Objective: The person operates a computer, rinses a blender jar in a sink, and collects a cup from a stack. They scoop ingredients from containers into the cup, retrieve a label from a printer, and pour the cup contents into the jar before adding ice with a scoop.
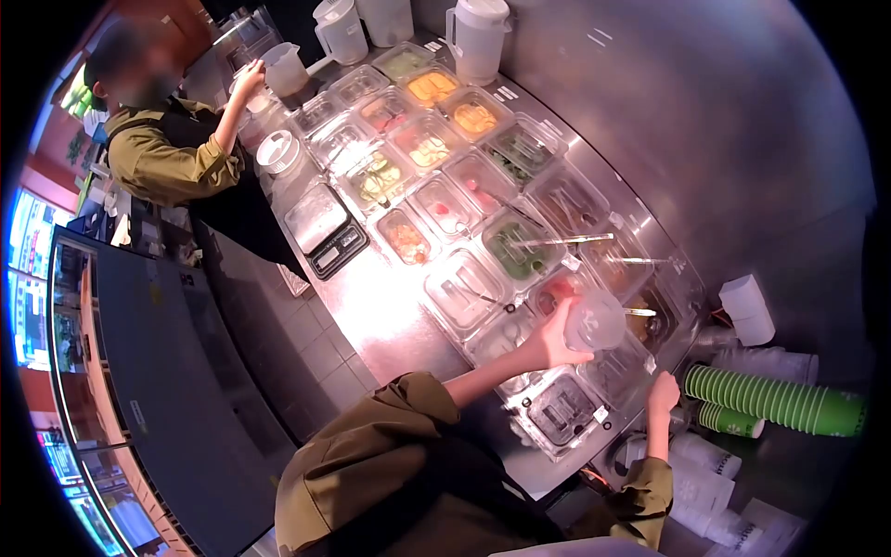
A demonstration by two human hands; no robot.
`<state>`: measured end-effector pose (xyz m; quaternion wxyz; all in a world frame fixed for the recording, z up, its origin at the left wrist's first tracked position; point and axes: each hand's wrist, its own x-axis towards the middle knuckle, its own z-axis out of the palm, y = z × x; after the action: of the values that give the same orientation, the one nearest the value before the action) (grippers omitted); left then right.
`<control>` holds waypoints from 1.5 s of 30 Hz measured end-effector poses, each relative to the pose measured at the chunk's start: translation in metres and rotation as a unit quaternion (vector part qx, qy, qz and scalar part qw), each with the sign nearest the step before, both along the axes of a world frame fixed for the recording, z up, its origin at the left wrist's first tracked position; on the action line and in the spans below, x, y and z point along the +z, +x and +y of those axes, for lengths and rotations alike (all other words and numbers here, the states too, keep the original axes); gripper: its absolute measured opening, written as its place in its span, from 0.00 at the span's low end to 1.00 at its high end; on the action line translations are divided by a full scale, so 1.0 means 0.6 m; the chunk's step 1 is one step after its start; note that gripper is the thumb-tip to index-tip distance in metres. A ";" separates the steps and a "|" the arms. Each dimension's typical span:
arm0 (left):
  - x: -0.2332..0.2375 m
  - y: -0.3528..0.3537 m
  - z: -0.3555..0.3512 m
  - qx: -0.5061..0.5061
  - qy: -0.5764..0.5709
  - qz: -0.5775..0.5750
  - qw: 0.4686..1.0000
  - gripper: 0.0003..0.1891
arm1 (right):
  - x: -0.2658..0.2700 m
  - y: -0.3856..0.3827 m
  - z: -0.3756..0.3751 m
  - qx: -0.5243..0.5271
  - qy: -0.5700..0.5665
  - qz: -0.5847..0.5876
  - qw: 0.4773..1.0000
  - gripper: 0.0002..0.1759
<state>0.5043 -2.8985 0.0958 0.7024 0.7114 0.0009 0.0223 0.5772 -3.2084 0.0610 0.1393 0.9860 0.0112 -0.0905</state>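
Observation:
My left hand (559, 340) grips a clear plastic cup (595, 321) over the near end of the rows of food containers. Under and around it are lidded clear tubs, and a container of green food (516, 252) with a utensil lies just beyond. My right hand (664, 394) is closed at the counter's right edge, beside a clear container lid (617, 371) and close to a stack of green cups (775, 397). What its fingers hold, if anything, cannot be made out.
A co-worker (176, 148) stands at the far left with a hand near a pitcher (284, 69). A black scale (336, 248) sits on the counter's left edge. More pitchers (478, 42) stand at the back. White cup sleeves (701, 483) lie at lower right, beside a metal wall.

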 end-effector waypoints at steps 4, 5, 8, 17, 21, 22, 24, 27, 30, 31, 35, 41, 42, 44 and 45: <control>-0.002 -0.008 -0.005 -0.018 -0.018 -0.010 1.000 0.46 | -0.011 0.018 0.020 -0.017 0.010 0.003 1.000 0.07; -0.001 -0.010 -0.006 -0.017 -0.017 -0.012 1.000 0.46 | -0.014 0.020 0.018 -0.022 0.035 -0.003 0.999 0.07; 0.002 -0.014 -0.002 -0.012 -0.017 -0.015 1.000 0.45 | -0.025 0.030 0.007 -0.038 0.110 -0.020 0.993 0.08; -0.021 -0.007 -0.018 -0.013 -0.044 -0.023 0.999 0.44 | -0.049 0.048 -0.008 -0.032 0.325 0.003 0.945 0.10; -0.022 0.003 -0.022 0.018 0.030 -0.059 0.998 0.44 | -0.041 0.067 -0.045 -0.243 0.532 0.168 0.794 0.12; -0.031 0.010 -0.021 0.013 0.077 -0.080 0.994 0.44 | -0.030 0.057 -0.046 -0.256 0.569 0.170 0.763 0.12; -0.053 0.033 -0.030 -0.006 0.083 -0.071 0.994 0.44 | -0.039 0.027 -0.057 -0.298 0.649 0.169 0.679 0.13; -0.046 0.047 -0.048 0.000 0.033 -0.036 0.999 0.44 | -0.074 -0.023 -0.072 -0.376 0.776 0.153 0.483 0.11; -0.037 0.081 -0.060 -0.042 0.045 -0.052 0.997 0.44 | -0.069 -0.067 -0.067 -0.377 0.808 0.103 0.441 0.11; -0.032 0.092 -0.067 -0.050 0.047 -0.052 0.996 0.44 | -0.069 -0.078 -0.067 -0.377 0.808 0.092 0.443 0.10; -0.032 0.123 -0.087 -0.067 0.080 -0.055 0.993 0.44 | -0.080 -0.111 -0.082 -0.364 0.787 0.053 0.496 0.11; -0.038 0.137 -0.101 -0.068 0.085 -0.048 0.993 0.44 | -0.093 -0.123 -0.092 -0.331 0.729 0.009 0.600 0.11; -0.040 0.137 -0.099 -0.071 0.086 -0.053 0.992 0.44 | -0.092 -0.119 -0.090 -0.318 0.706 -0.005 0.633 0.11; -0.047 0.137 -0.096 -0.071 0.085 -0.063 0.992 0.44 | -0.092 -0.108 -0.085 -0.139 0.472 -0.134 0.860 0.10; -0.052 0.136 -0.093 -0.069 0.083 -0.068 0.992 0.44 | -0.081 -0.099 -0.072 -0.041 0.325 -0.190 0.925 0.09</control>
<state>0.5856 -2.9545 0.0647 0.6395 0.7623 -0.0975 0.0221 0.5180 -3.2514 0.0127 -0.1936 0.9755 -0.0270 0.1014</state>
